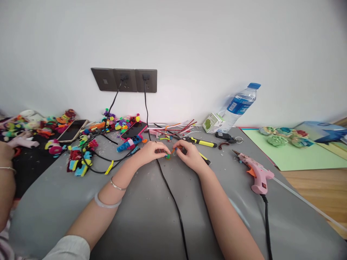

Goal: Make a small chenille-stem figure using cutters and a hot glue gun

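Note:
My left hand (pixel 152 153) is closed in a pinch, thumb and forefinger together. At its fingertips sits a small green fuzzy piece (pixel 168 156), too small to name. My right hand (pixel 188 156) faces it, pinching a short orange piece (pixel 173 151) that looks like pipe cleaner. The two pieces are close together; I cannot tell if they are joined. Just behind my right hand lie pliers (pixel 203 142) with yellow and black handles, the lower handle partly hidden by the hand. Loose pipe cleaners (pixel 184 127) in red, orange and white are scattered beyond my hands.
A pink glue gun (pixel 258 173) lies right, near keys (pixel 229 137), a tilted water bottle (pixel 240 108) and a small carton (pixel 213 122). Black cords (pixel 170 195) cross the grey table. Colourful fuzzy figures (pixel 81 159) and a phone (pixel 72 130) lie left, near another person's arm (pixel 5 180).

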`<state>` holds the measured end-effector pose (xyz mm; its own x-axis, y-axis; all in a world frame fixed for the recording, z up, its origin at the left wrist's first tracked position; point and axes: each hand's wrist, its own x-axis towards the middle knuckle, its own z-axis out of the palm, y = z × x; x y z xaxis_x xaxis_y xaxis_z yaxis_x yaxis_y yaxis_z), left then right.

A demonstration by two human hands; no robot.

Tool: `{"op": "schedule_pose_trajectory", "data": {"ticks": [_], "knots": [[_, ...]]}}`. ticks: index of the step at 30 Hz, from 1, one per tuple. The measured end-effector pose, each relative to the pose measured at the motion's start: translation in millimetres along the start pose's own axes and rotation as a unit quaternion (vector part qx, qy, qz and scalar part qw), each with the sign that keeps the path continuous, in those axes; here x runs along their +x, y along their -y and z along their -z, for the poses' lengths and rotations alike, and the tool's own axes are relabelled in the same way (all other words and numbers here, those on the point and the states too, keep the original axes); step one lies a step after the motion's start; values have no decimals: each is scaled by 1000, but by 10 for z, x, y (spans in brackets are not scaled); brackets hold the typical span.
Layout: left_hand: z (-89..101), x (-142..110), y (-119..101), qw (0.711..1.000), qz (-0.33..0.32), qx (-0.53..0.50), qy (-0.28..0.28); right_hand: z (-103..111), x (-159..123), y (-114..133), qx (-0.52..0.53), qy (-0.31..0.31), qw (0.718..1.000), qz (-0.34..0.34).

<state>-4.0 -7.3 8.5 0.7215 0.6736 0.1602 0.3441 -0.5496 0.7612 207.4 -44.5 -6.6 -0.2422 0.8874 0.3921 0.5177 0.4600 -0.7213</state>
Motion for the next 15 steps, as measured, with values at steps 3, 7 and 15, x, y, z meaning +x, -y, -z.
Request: {"op": "schedule_pose_trajectory", "data": {"ticks": [3,7,15], "knots": [[-9,9,-45,1000,13,5,7,0,2,5,1,3,1000,-2],[-10,21,-61,999,-9,45,11,0,2,16,1,1,1000,-2],[-20,35,-50,990,-85,113,12,-7,-4,-7,-2,6,1000,-7]]}}
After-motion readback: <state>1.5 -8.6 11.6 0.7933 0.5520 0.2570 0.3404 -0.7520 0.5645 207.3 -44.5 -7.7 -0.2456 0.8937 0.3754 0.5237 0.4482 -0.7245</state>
